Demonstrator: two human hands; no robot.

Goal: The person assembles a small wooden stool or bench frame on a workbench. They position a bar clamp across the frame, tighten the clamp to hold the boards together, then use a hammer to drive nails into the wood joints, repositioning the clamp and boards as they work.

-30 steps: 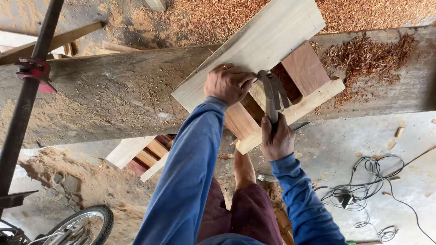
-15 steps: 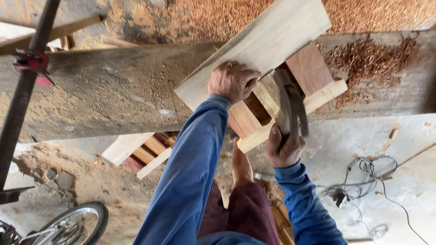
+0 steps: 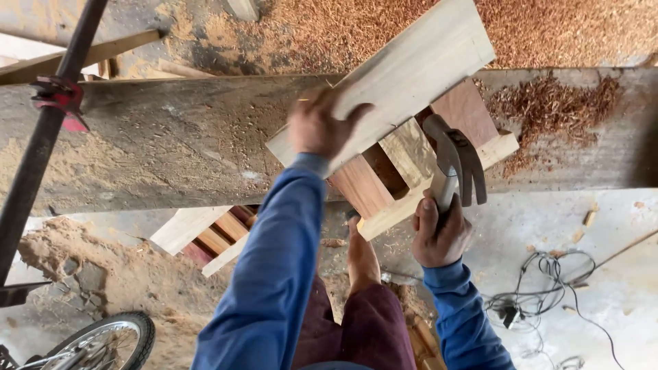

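A slatted wooden frame (image 3: 384,178) of pale and reddish boards lies tilted on a long dusty workbench (image 3: 171,137). Its widest pale plank (image 3: 411,68) runs up to the right. My left hand (image 3: 319,127) presses flat on the lower end of that plank. My right hand (image 3: 439,236) grips the handle of a claw hammer (image 3: 456,161), whose steel head hangs over the frame's near rail (image 3: 497,147). Blue sleeves cover both arms.
Sawdust and reddish shavings (image 3: 555,103) cover the bench and floor beyond. A second slatted piece (image 3: 205,236) lies under the bench. A black pole with a red clamp (image 3: 58,99) stands left, a bicycle wheel (image 3: 103,342) bottom left, tangled cable (image 3: 548,288) at right.
The hammer has moved right and upward along the frame's near rail. My left hand has shifted slightly along the wide plank, blurred by motion.
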